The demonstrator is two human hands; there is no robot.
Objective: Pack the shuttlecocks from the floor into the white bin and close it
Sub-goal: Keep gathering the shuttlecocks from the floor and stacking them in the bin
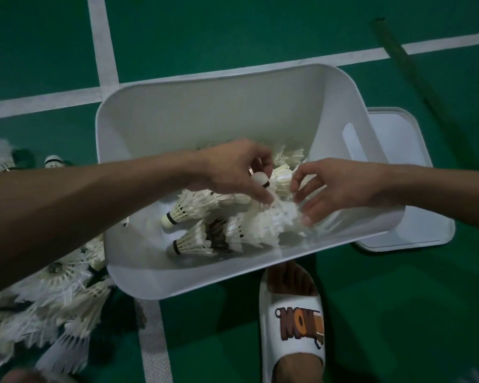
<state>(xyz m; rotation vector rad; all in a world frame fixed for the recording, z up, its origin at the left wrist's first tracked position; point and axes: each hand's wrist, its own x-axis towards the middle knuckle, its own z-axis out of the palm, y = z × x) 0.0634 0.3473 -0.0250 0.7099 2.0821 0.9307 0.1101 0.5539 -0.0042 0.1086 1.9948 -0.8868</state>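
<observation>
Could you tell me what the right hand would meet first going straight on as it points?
The right hand would likely first meet the feathers of the shuttlecock held by the left hand; depth is unclear.

The person's left forearm (80,205), seen across the left wall of the white bin (205,283), and right forearm (440,194), seen across the bin's right wall, are both bare to the wrist. The left hand (233,167) and right hand (340,189) over the bin's inside are bare too. Just below the bin's near wall a foot (291,277) wears a white open-toed slide sandal (293,327) whose one broad strap carries chunky cartoon lettering in brown and orange with a dark outline, upside down from here and only partly legible, with bare toes showing between strap and bin.
</observation>
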